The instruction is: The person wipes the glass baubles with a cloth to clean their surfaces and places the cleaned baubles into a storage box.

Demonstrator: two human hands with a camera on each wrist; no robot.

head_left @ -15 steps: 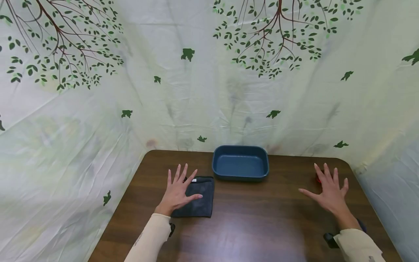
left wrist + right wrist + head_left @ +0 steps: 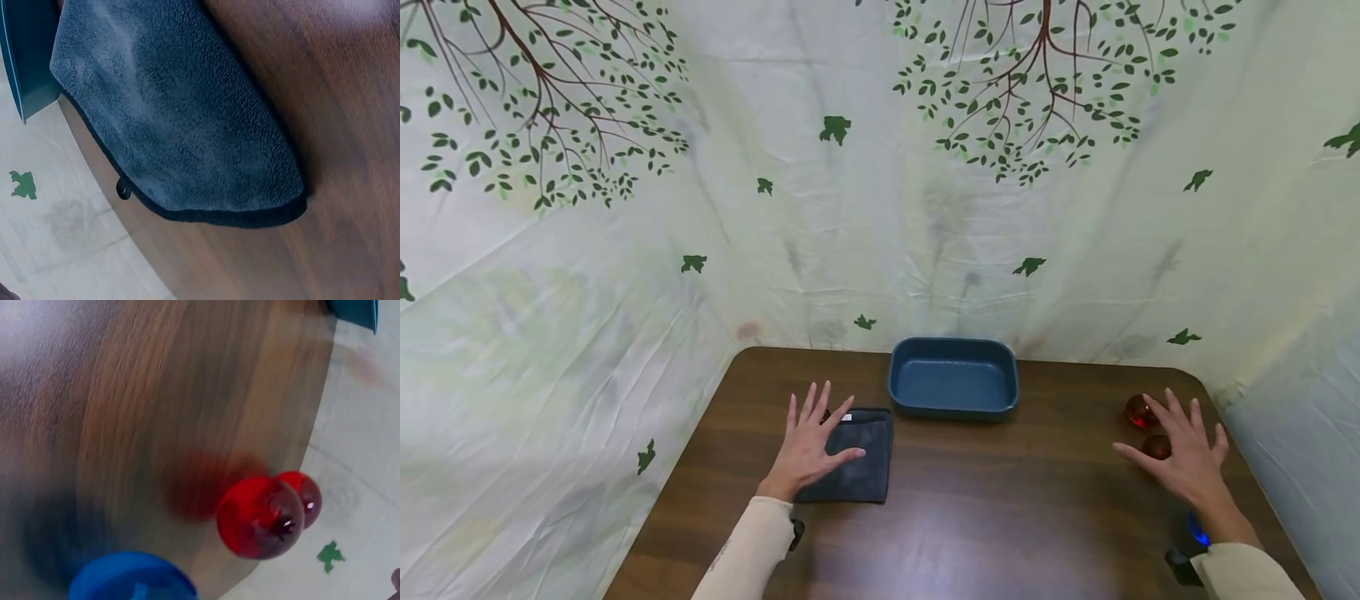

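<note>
"Since both red balls point(image 2: 1141, 412), lower right of the head view, look glossy, how would they handle?"

"Likely stiff and slippery, perhaps fragile; weight I can't judge. Cup the widest part."

"And the fingers?"

"On the right hand point(image 2: 1187, 462), spread, clamped on nothing, near the balls. A blue round object point(image 2: 1198, 529) shows by that wrist."

"Farther out?"

"The left hand point(image 2: 807, 454) has its fingers apart too, by the dark cloth point(image 2: 861, 475), lower centre, probably light and soft; pinch its edge. Near it, the blue tray point(image 2: 953, 387) stands on the desk point(image 2: 985, 508)."
</note>
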